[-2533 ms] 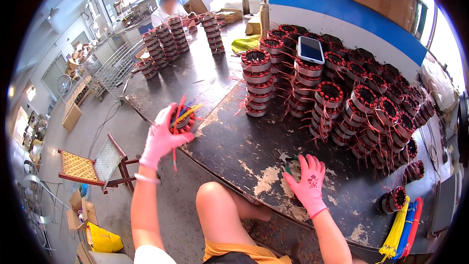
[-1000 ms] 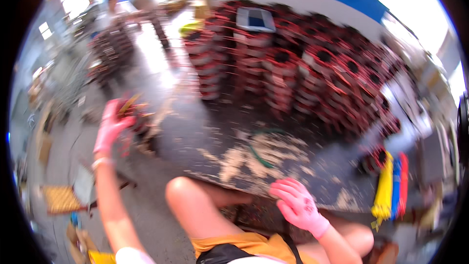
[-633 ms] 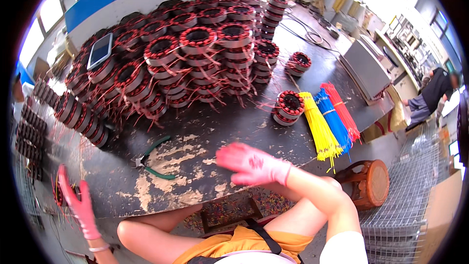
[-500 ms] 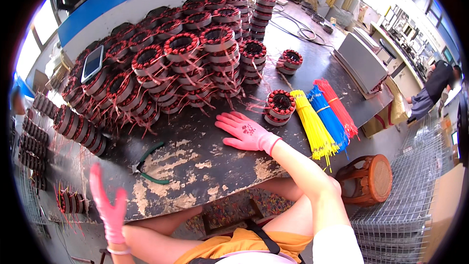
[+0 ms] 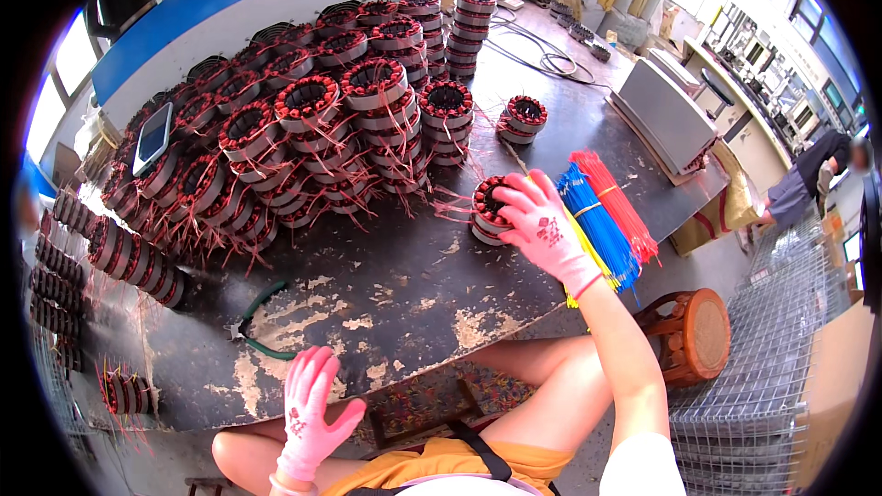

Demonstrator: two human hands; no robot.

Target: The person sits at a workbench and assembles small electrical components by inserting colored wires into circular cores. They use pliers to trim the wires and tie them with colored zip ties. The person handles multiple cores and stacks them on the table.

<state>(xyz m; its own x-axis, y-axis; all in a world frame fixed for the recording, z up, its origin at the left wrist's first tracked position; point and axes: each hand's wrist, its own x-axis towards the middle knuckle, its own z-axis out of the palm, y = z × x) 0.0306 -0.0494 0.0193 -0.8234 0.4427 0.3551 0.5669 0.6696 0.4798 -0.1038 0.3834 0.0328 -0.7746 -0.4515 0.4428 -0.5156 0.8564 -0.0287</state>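
My right hand (image 5: pixel 548 230), in a pink glove, lies over the right side of a short stack of wound motor stators (image 5: pixel 484 211), its fingers curled over the rim. The stators are grey rings with red windings and loose red leads. My left hand (image 5: pixel 312 409), also pink-gloved, hovers at the table's front edge with fingers up, thumb apart and nothing held. Beyond its fingertips lie green-handled cutting pliers (image 5: pixel 262 326). Just right of my right hand are bundles of yellow (image 5: pixel 588 248), blue (image 5: pixel 597 225) and red (image 5: pixel 617 207) wires; my hand partly covers the yellow one.
Many stacked stators (image 5: pixel 303 119) fill the table's back left, with a phone-like device (image 5: pixel 152 139) on top. Another small stator stack (image 5: pixel 522 119) stands farther back. A grey box (image 5: pixel 663 115) sits at right. Below are a wooden stool (image 5: pixel 694 335) and wire mesh (image 5: pixel 763 340). A person (image 5: pixel 813 174) bends at far right.
My right hand has left the bare tabletop and moved right onto the short stator stack. My left hand has swung right from the table's left side to the front edge near the pliers.
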